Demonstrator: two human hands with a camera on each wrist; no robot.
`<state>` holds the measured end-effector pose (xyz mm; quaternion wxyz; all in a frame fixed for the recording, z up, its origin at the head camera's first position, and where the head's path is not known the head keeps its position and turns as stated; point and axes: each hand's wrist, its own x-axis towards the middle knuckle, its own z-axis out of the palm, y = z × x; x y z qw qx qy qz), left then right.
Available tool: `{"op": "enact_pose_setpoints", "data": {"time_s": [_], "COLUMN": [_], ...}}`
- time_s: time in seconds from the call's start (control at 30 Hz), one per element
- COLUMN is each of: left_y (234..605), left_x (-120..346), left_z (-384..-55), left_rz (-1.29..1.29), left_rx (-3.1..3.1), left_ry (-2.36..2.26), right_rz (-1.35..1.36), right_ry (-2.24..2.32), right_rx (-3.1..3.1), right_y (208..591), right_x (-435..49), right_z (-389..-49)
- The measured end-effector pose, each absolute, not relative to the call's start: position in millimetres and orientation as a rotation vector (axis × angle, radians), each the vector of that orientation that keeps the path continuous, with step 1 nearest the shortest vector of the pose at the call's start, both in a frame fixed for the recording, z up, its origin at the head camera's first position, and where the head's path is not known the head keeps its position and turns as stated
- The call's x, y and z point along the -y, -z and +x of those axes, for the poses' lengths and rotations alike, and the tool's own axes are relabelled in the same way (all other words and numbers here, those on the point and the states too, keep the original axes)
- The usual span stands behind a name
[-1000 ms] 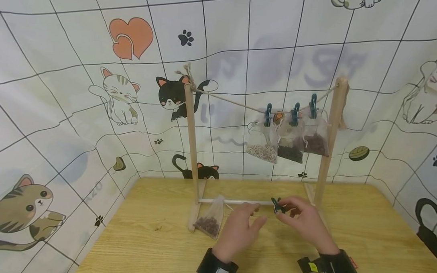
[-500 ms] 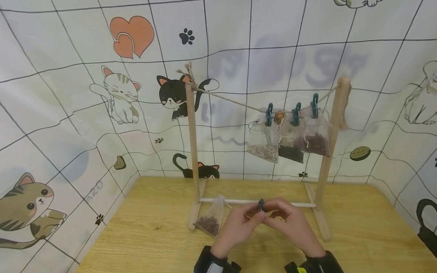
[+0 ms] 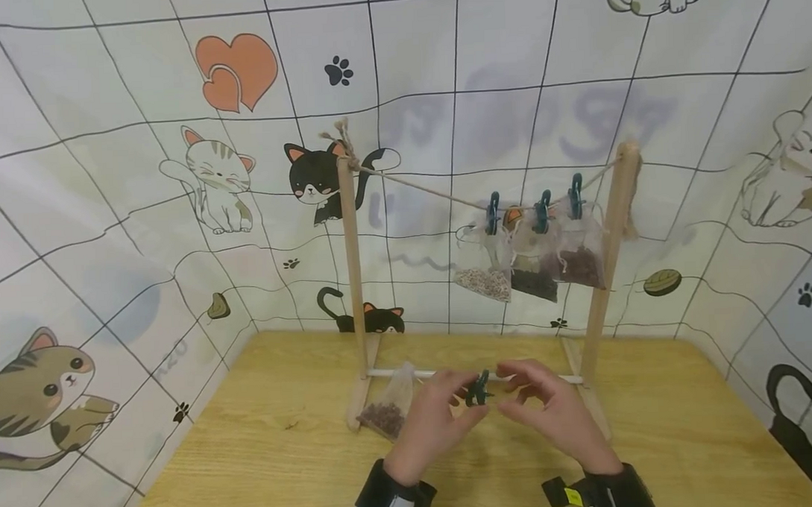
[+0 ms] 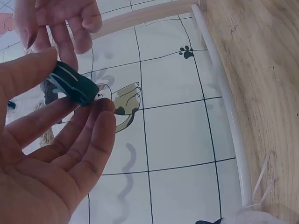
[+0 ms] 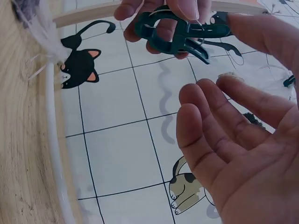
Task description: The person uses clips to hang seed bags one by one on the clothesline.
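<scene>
A dark green plastic clip is pinched between the thumb and fingers of my left hand, low in front of the wooden rack. In the left wrist view the thumb presses one side of the clip. My right hand is just to the right, fingers spread and gently bent, with nothing in its grasp. The right wrist view shows its thumb tip close to the end of the clip. Left of my hands, a small sheer bag of brown bits lies on the table, partly behind my left hand.
A wooden rack stands on the table with a sagging rope between its posts. Three filled sheer bags hang near the right post from green clips. A white crossbar runs low behind my hands. Patterned cloth surrounds the table.
The clip has passed from my right hand to my left. The hands came together around it, then my right hand drew back slightly to the right.
</scene>
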<state>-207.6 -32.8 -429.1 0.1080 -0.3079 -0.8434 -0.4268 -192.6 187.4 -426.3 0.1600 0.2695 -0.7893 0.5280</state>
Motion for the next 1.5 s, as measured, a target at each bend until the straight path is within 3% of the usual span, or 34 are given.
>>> {"op": "enact_pose_setpoints", "data": {"time_s": [0.73, 1.13, 1.5], "left_y": [421, 440, 462], "left_x": [38, 79, 96], "left_z": [-209, -244, -267], "left_rz": [-0.968, -0.424, -0.307], "left_rx": [2.551, 2.587, 2.614], "left_ry": [1.160, 1.017, 0.823], "right_rz": [0.769, 0.672, 0.569], "right_ry": [-1.427, -1.378, -1.319], "right_rx": [2.221, 2.278, 2.354], "right_y": [430, 432, 433], "right_x": [-184, -187, -187], "right_z": [-194, -195, -195]}}
